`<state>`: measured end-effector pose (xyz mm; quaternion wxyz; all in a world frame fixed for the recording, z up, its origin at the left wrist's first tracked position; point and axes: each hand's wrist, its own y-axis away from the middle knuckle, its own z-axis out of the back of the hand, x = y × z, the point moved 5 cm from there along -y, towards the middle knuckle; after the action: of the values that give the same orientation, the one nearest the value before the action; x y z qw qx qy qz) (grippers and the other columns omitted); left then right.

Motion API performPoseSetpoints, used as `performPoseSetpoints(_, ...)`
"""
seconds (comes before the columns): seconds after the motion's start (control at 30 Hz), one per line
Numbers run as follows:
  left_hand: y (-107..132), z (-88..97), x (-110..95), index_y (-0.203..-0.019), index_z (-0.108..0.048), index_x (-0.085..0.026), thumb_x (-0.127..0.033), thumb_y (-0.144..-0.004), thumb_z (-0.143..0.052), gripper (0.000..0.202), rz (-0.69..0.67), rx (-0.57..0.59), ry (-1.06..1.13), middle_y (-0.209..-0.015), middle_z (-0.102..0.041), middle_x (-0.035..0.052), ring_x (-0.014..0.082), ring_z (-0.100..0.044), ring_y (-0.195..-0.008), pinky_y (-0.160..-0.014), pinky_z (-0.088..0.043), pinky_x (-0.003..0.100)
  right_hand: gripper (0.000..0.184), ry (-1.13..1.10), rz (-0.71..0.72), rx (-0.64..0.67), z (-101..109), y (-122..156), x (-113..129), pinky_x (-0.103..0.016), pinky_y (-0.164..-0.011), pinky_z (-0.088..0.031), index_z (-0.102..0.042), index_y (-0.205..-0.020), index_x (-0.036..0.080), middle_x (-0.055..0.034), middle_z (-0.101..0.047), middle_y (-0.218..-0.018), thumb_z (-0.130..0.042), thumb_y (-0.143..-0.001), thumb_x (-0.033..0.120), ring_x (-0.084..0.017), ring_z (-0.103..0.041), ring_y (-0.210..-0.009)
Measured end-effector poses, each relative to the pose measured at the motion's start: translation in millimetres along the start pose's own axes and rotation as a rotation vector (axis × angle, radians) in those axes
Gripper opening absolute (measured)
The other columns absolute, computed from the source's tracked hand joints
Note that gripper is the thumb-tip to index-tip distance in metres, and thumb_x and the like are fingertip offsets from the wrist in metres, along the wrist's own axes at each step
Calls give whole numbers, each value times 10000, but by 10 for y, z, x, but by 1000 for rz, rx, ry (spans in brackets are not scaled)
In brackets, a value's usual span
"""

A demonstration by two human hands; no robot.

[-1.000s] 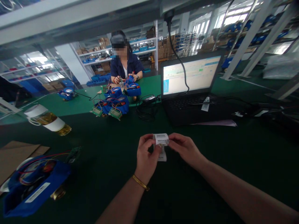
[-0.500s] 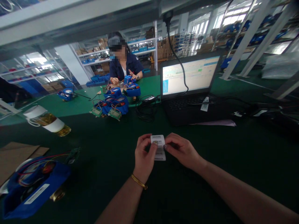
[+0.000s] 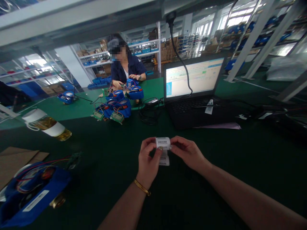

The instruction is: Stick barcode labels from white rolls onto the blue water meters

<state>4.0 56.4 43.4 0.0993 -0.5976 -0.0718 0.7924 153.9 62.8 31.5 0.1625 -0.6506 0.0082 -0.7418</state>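
Observation:
A short strip of white barcode labels (image 3: 163,142) is held above the dark green table, its upper part curved over and its lower end hanging down. My left hand (image 3: 148,156) pinches the strip from the left, with the thumb on the front. At the strip's right edge, my right hand (image 3: 185,150) has thumb and forefinger closed on it. The fingers behind the strip are hidden. A gold bracelet (image 3: 142,187) circles my left wrist.
Beyond my hands stands an open laptop (image 3: 187,105), with a coiled black cable (image 3: 150,111) beside it. Several blue meter bodies (image 3: 117,107) with circuit boards sit further left. A blue housing (image 3: 35,195) and a tea bottle (image 3: 48,124) are at left. A co-worker (image 3: 126,68) sits opposite.
The strip's upper part has bent over, so its printed face now curves between my fingers. My hands have hardly moved. The co-worker's hand has come down onto a blue part.

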Motion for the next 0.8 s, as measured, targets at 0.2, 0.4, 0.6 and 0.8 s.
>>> performPoseSetpoints(0.2,3,-8,-4,-791,-644,-187,-152,-786,-535,115,-4,5,-15,-1061,-506,64,189,-531,-996,-788,-494,325,93,-50,-24,-11,-6,-6,-34,-308,-678,-471,-581,-826,193,-33,-591,-820,-552,-802,277,-194,-569,-775)
performPoseSetpoints(0.4,-3,-3,15,-802,-644,-188,-163,-791,-534,114,13,-3,-4,-1052,-505,63,188,-530,-987,-773,-502,329,105,9,4,5,-1,0,-1,-311,-638,-466,-596,-829,189,-41,-578,-812,-552,-788,275,-196,-568,-737)
performPoseSetpoints(0.6,3,3,14,-793,-638,-178,-222,-773,-577,78,34,-9,-29,-1008,-490,63,191,-531,-949,-726,-525,328,95,-15,-30,-30,3,-12,-18,-301,-659,-466,-597,-754,193,-26,-585,-806,-549,-765,275,-183,-567,-744)
performPoseSetpoints(0.8,18,-23,-5,-843,-628,-210,-154,-751,-572,122,51,22,-82,-1031,-471,46,190,-521,-960,-697,-539,319,151,-117,-204,-62,13,-10,-105,-248,-509,-409,-590,-740,186,14,-519,-615,-591,-735,337,-143,-509,-571)
